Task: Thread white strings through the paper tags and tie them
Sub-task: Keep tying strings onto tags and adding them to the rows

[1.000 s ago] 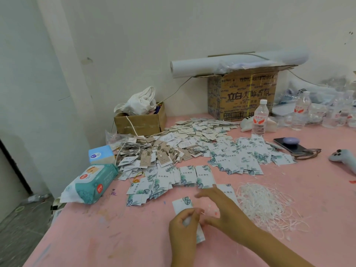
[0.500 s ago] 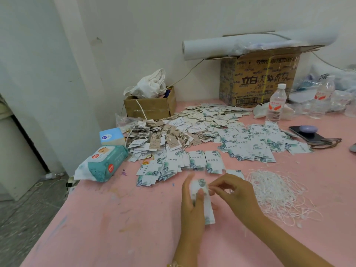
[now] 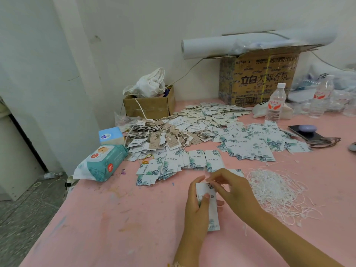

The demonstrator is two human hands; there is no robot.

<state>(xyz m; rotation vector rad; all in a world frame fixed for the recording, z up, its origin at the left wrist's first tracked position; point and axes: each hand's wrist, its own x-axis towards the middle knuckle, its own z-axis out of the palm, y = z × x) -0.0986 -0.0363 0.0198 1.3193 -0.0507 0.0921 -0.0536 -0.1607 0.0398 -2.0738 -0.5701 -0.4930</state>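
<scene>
My left hand [image 3: 196,201] holds a long white paper tag [image 3: 212,214] with green leaf print, thumb pressed on its face. My right hand [image 3: 234,191] pinches a thin white string [image 3: 216,182] at the tag's top end. A tangled pile of white strings [image 3: 277,191] lies just right of my hands. Loose leaf-print tags [image 3: 194,160] lie in rows beyond my hands, with a bigger heap of them [image 3: 256,143] farther right. Tags that carry strings [image 3: 159,137] are heaped at the back left.
On the pink table [image 3: 115,218] lie a wet-wipes pack [image 3: 102,163] and a blue tissue box [image 3: 110,135] at the left edge. Two cardboard boxes [image 3: 149,106] [image 3: 258,79], water bottles [image 3: 274,102] and a phone [image 3: 305,132] stand along the back and right.
The tag has come off the table and stands more upright in my left hand. My right hand has moved to its top end with the string. The view has shifted left and closer.
</scene>
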